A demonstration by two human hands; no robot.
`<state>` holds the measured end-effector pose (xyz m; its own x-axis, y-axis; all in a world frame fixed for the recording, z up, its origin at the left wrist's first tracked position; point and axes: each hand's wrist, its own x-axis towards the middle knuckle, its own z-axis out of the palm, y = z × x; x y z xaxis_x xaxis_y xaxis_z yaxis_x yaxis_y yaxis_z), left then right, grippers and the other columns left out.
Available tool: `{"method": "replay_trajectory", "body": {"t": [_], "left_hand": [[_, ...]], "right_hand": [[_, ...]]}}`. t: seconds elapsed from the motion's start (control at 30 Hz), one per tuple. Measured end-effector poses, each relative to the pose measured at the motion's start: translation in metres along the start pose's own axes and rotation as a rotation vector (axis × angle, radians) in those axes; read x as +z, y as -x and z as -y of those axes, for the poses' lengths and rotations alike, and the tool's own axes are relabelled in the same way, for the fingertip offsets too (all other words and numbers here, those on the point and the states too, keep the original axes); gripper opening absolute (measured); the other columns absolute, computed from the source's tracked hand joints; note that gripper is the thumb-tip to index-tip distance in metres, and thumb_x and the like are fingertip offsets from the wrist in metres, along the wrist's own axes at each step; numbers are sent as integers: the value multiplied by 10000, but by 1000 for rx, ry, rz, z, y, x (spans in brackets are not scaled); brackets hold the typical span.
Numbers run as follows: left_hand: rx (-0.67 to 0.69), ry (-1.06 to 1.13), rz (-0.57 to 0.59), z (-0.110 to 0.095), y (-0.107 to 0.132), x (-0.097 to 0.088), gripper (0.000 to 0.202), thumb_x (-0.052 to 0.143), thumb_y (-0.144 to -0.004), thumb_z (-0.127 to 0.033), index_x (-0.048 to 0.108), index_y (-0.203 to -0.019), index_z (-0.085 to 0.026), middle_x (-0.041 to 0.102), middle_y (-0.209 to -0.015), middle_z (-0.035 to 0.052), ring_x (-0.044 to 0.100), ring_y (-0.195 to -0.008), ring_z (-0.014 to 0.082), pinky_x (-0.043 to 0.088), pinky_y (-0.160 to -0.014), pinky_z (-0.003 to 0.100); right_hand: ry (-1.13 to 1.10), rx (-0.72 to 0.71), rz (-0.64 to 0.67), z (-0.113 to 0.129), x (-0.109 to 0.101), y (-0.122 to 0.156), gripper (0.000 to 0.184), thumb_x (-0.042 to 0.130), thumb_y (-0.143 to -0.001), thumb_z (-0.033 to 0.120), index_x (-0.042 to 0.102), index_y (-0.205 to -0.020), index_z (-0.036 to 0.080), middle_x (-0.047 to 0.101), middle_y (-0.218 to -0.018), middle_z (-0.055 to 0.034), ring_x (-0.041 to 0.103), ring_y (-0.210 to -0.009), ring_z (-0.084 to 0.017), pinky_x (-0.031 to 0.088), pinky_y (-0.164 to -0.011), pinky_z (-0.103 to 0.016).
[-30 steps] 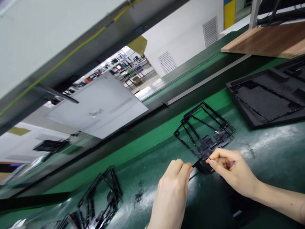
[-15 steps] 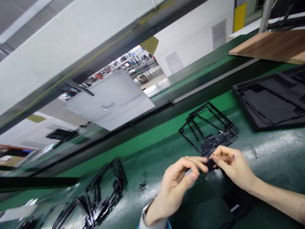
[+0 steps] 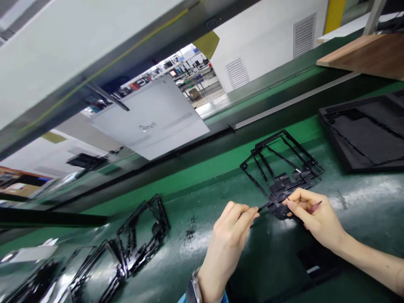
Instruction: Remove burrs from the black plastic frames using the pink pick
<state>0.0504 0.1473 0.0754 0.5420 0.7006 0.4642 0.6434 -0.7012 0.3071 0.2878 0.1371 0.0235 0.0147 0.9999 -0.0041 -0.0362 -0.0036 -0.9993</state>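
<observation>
My left hand point(image 3: 232, 237) is closed, its fingertips pinching the end of a black plastic part point(image 3: 279, 210) that stretches toward my right hand. My right hand point(image 3: 315, 214) is also closed, at the part's right side. A thin tool with a pinkish end point(image 3: 315, 206) sticks out of my right fist; its kind and its tip are too small to make out. Just beyond both hands, overlapping thin black plastic frames point(image 3: 284, 179) lie on the green work surface point(image 3: 217, 202).
More black frames point(image 3: 139, 244) lie at the lower left. Thin black scraps point(image 3: 190, 230) are left of my hands. A dark tray point(image 3: 344, 158) with a frame on it is at the right, below a wooden board point(image 3: 362, 57). A white sheet point(image 3: 151, 122) hangs behind.
My left hand, earlier loosely open beside the part, has closed its fingertips on the part's left end. My right hand keeps its pinch. The view has shifted slightly.
</observation>
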Motion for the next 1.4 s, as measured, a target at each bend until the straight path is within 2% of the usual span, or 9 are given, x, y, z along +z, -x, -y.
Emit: {"method": "replay_trajectory", "body": {"t": [0.13,0.33,0.47,0.57,0.63,0.8,1.0,1.2,1.4], "left_hand": [[-38,-101,46,2,10,-6,168,588,-1057,-118,728,-1113,-193,709,-938,61,626,-811,192,534,-699,298],[-226,-5,29,39,38,-40,159,611,-1062,-247,719,-946,-236,745,-970,55,695,-880,212,563,-776,325],[-313,508,-81,27,45,-42,202,560,-1101,-311,665,-946,-236,775,-1176,106,737,-1178,279,605,-957,404],[-309,918,-17,5,39,-28,177,519,-1122,-343,621,-1011,-250,780,-905,64,769,-1021,264,615,-947,455],[-348,960,61,0,36,-21,207,539,-1115,-373,638,-997,-235,719,-755,38,732,-836,228,612,-872,420],[-407,546,-66,23,43,-29,261,598,-1087,-350,669,-878,-212,660,-712,12,598,-660,155,493,-652,287],[-137,5,-17,20,44,-24,120,635,-1050,-142,730,-1034,-212,731,-879,32,584,-766,170,490,-721,308],[-108,-159,95,13,44,-19,149,560,-1095,-177,704,-1058,-178,677,-894,44,543,-817,201,484,-721,327],[-252,-155,-45,52,77,-42,102,642,-1048,-185,725,-1010,-230,656,-1042,63,589,-992,230,481,-846,353]], "right_hand": [[26,-3,-5,-1,-1,0,361,713,-949,538,691,-814,203,538,-620,22,541,-610,-158,521,-627,-293],[47,34,-26,1,2,-1,381,719,-921,564,687,-786,209,573,-603,10,478,-533,-140,520,-552,-292],[16,25,0,5,3,-1,365,759,-886,543,695,-763,206,526,-557,32,524,-525,-138,530,-552,-278],[17,30,7,7,2,-1,398,777,-864,586,698,-753,211,561,-562,10,574,-526,-159,410,-417,-245],[46,36,-3,8,0,-1,415,782,-858,611,706,-760,215,598,-579,-14,625,-549,-185,334,-369,-240],[93,29,-20,4,0,-1,405,769,-882,610,731,-782,219,629,-598,-29,673,-576,-204,339,-375,-242],[130,13,-6,2,4,1,406,777,-884,604,709,-763,223,601,-561,-6,671,-566,-195,407,-423,-245],[160,16,-43,-3,0,-2,397,774,-883,597,717,-773,220,613,-553,-3,708,-611,-207,451,-477,-240],[152,55,-47,-10,-1,-4,398,761,-886,592,715,-773,213,669,-600,-17,613,-552,-166,471,-518,-263]]}}
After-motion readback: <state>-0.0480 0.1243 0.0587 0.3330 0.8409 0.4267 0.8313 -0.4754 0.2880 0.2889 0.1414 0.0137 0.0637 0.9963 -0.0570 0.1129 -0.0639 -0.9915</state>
